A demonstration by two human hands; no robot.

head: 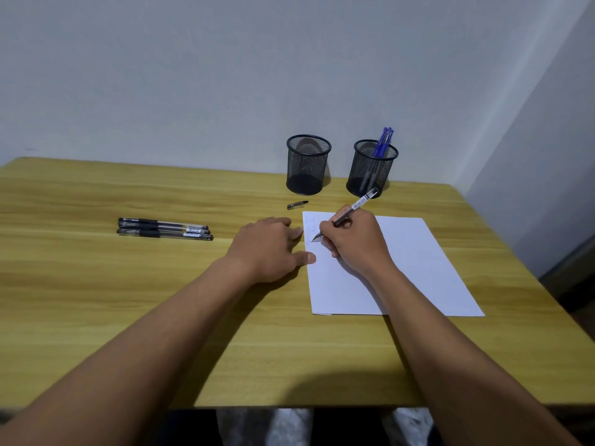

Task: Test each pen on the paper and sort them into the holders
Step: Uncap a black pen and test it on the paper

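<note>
Right hand [357,241] writes; cap [297,205] (loose) beside paper [415,268].

2 bare forearms (no sleeves), ringless hands

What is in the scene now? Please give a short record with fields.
right hand: writes with pen on paper
left hand: flat on table, at paper's left edge
cap: on table, before holders
left holder: looks empty
right holder: blue pens
untested pens: lying on table, left
</note>
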